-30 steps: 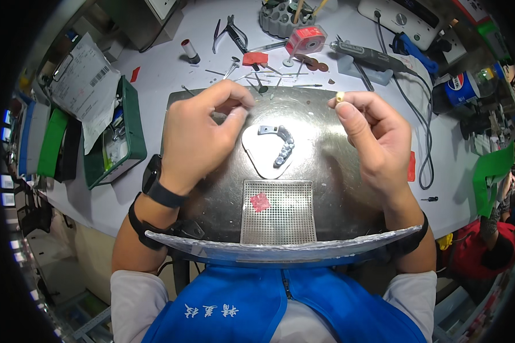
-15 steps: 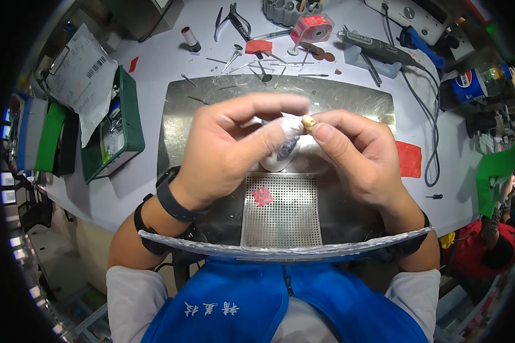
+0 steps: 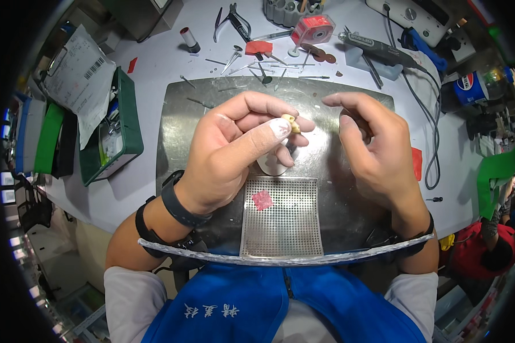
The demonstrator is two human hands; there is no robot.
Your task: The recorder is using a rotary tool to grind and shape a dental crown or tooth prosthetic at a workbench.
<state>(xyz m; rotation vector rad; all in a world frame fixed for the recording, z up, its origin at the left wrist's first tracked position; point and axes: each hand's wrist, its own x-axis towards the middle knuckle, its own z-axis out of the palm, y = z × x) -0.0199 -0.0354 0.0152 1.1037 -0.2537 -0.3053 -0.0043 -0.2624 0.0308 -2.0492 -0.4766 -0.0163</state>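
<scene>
My left hand (image 3: 234, 143) pinches a small cream-yellow, tooth-shaped piece (image 3: 292, 123) between its thumb and fingers, above a shiny metal plate (image 3: 180, 128). White material covers the tip of that thumb. To the right, apart from the piece, is my right hand (image 3: 377, 146). Its thumb and forefinger stand apart with nothing seen between them, and its other fingers are curled and partly hidden. Under the left fingers, part of a white rounded object (image 3: 272, 166) shows. Closer to me lies a perforated metal grid (image 3: 283, 228) with a pink square (image 3: 262, 200) on it.
A rotary handpiece (image 3: 377, 48) with a cable rests on a stand at the back right. Several thin burs and discs, pliers (image 3: 233, 23) and a red box (image 3: 313, 28) lie along the back. A green tray (image 3: 111, 163) with papers stands left, and a bottle (image 3: 469, 88) right.
My right hand has let go of the tooth-shaped piece and moved right. The piece stays in my left hand, shifted slightly left and turned.
</scene>
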